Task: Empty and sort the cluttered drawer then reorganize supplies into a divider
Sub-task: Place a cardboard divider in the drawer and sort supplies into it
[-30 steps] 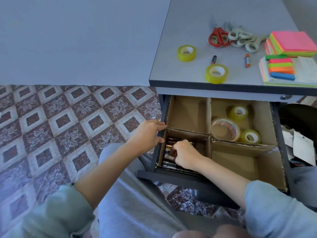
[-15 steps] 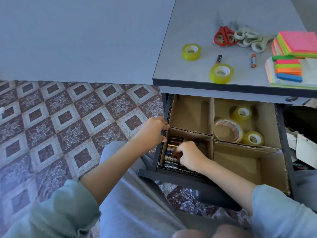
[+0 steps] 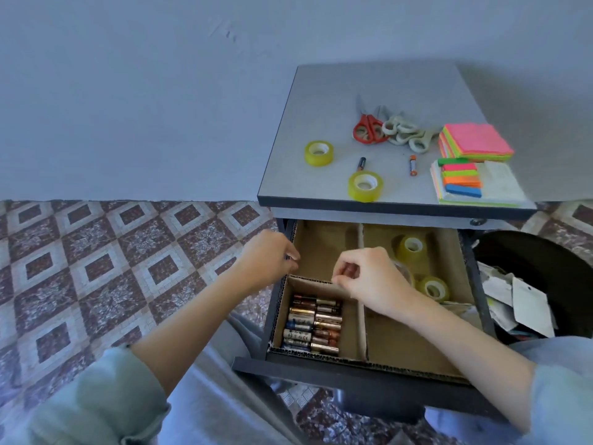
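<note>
Left hand (image 3: 266, 261) curls at the cardboard divider (image 3: 324, 248), on its left wall (gripping or just touching, I cannot tell). Batteries (image 3: 313, 324) lie stacked in its front-left corner compartment. Right hand (image 3: 369, 277) hovers over the cross wall, thumb meeting curled fingers (image 3: 348, 261), contents unclear. Tape rolls (image 3: 412, 247) sit back-right; red scissors (image 3: 369, 128) up on the desk (image 3: 321, 101).

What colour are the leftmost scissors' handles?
Red. The leftmost metal scissors show best in the head view.
</note>
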Demonstrator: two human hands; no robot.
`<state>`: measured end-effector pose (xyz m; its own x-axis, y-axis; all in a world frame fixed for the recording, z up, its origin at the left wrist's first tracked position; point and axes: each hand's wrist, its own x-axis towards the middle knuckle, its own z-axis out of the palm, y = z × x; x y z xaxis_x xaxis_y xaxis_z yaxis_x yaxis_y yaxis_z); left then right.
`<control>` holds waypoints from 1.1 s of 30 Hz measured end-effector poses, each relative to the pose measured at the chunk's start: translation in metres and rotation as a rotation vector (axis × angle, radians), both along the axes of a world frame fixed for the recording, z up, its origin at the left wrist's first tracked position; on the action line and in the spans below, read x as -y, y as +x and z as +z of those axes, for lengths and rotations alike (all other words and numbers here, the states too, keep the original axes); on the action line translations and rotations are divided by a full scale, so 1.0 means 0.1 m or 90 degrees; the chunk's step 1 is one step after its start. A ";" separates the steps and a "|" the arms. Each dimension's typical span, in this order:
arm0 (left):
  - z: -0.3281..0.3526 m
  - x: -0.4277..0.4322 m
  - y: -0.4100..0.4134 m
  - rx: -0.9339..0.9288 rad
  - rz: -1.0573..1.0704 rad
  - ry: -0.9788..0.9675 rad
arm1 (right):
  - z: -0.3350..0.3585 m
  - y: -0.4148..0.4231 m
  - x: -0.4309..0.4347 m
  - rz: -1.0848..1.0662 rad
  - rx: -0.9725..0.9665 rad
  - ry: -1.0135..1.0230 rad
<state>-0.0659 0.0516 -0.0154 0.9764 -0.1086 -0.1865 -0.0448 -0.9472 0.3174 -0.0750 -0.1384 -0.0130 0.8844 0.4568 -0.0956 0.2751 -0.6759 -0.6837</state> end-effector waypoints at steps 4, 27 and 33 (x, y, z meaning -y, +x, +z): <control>0.35 0.16 0.29 0.135 0.053 -0.130 | 0.38 0.29 0.34 -0.114 0.066 0.034; 0.68 0.78 1.55 0.068 0.078 -0.111 | 0.58 1.22 0.23 -0.257 0.206 -0.250; 0.60 0.83 1.62 0.064 0.076 -0.103 | 0.58 1.21 0.22 -0.262 0.203 -0.238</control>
<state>0.0961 -0.0315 0.0443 0.9969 -0.0119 -0.0776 0.0257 -0.8847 0.4654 0.0463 -0.1609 0.0451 0.9917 0.0600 0.1137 0.0927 -0.9464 -0.3093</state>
